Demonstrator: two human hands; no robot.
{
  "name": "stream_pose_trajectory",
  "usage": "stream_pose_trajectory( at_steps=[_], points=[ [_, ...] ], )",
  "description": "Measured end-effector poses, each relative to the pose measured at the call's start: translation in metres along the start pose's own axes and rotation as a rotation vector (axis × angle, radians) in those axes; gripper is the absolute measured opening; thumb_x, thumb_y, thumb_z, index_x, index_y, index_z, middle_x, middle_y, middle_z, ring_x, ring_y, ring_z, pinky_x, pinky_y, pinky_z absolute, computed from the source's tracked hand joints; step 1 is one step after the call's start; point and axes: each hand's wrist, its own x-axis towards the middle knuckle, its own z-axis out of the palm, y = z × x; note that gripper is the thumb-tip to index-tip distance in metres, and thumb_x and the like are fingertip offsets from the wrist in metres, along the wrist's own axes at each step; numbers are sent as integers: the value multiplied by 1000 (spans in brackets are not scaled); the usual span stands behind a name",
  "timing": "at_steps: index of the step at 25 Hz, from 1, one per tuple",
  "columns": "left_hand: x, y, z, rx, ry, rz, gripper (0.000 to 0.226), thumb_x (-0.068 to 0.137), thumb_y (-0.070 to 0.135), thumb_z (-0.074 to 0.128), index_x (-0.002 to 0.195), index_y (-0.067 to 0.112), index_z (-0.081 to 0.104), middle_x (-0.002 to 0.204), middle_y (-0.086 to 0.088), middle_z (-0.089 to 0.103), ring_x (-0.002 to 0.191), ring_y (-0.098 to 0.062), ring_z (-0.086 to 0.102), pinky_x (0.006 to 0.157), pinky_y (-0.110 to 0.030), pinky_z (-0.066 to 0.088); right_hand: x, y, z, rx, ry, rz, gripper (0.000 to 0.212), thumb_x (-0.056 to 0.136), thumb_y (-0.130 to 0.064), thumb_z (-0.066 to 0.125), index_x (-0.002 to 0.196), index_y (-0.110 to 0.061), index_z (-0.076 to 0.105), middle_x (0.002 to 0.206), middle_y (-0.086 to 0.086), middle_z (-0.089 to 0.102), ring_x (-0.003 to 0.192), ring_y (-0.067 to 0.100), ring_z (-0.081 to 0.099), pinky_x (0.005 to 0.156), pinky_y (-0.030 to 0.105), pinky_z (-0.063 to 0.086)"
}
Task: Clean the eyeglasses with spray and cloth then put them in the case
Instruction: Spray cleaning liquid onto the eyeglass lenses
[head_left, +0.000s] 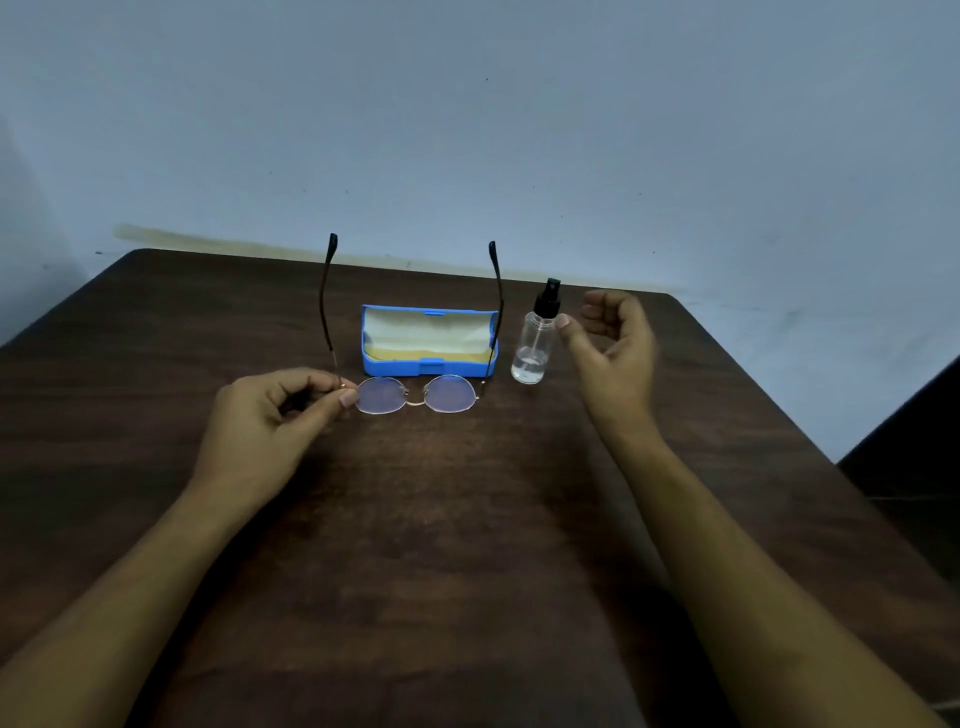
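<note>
My left hand (275, 415) pinches the eyeglasses (415, 395) at the left hinge, lenses down towards me and both temples pointing up. Behind them the blue case (428, 366) lies open, with a pale lining and a yellowish layer in its base. A clear spray bottle (532, 343) with a black nozzle stands upright to the right of the case. My right hand (613, 343) hovers just right of the bottle, fingers loosely curled, thumb tip close to the bottle's neck; it holds nothing.
Everything sits on a dark wooden table (467, 519) pushed against a pale blue wall. The table's right edge drops off to a dark floor area at the right.
</note>
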Motion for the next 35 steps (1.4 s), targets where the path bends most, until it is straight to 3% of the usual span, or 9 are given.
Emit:
stream_pose_trajectory(
  at_steps=[3,6,10,17,21,23,27,31,35],
  points=[
    [0,-1,0,6,10,0,7,89,14,76,93,17,81,89,12,79,87,-13,74,79,-21,55,13,8,8,-102,-62,-5,49,81,-31,80,125,-21,60,121,-1,65,115,14,61,97,33,53],
    [1,-6,-1,5,11,-15,7,88,14,76,92,17,80,88,12,79,87,-13,74,78,-19,54,23,12,17,-90,-157,37,57,84,-28,79,135,-23,56,125,0,65,118,15,61,97,31,53],
    [1,-9,1,0,4,-30,7,89,14,76,91,18,80,86,5,80,86,-14,74,79,-25,56,30,20,25,-35,-239,114,47,87,-21,77,131,-14,59,115,1,70,106,15,67,94,42,59],
    [2,-11,2,-50,3,-68,6,89,15,75,91,19,80,85,1,79,76,-14,70,74,-32,56,17,7,16,134,-247,136,41,89,-10,77,127,-4,65,110,6,74,93,12,66,77,21,55],
    [2,-9,4,-50,16,-44,4,88,15,77,89,19,79,87,9,79,75,-2,68,74,-22,54,-2,-20,6,288,-203,87,28,91,-8,75,117,-3,70,91,1,72,79,13,65,74,31,57],
    [2,-9,4,-36,26,-35,4,87,16,77,89,19,79,87,12,78,74,1,67,73,-17,53,-12,-28,5,337,-215,95,25,94,-12,72,118,-4,69,85,1,68,70,18,64,63,38,57],
    [0,-5,3,-17,54,-22,4,87,16,78,87,20,78,84,13,77,73,1,67,72,-13,51,-32,-37,7,357,-266,129,29,103,-22,59,131,-15,64,76,0,62,59,19,56,49,31,49],
    [0,-6,3,-10,55,-5,9,87,16,78,84,24,78,83,14,78,76,-3,69,76,-20,53,-47,-40,10,355,-380,172,38,108,-20,45,145,-25,54,82,-1,64,71,22,54,60,32,48],
    [-1,-6,3,35,53,33,9,87,17,79,87,26,79,87,19,78,78,-6,72,76,-23,55,-61,-42,17,281,-496,78,43,104,-20,52,147,-26,52,100,2,67,81,20,62,67,38,53]
  ],
)
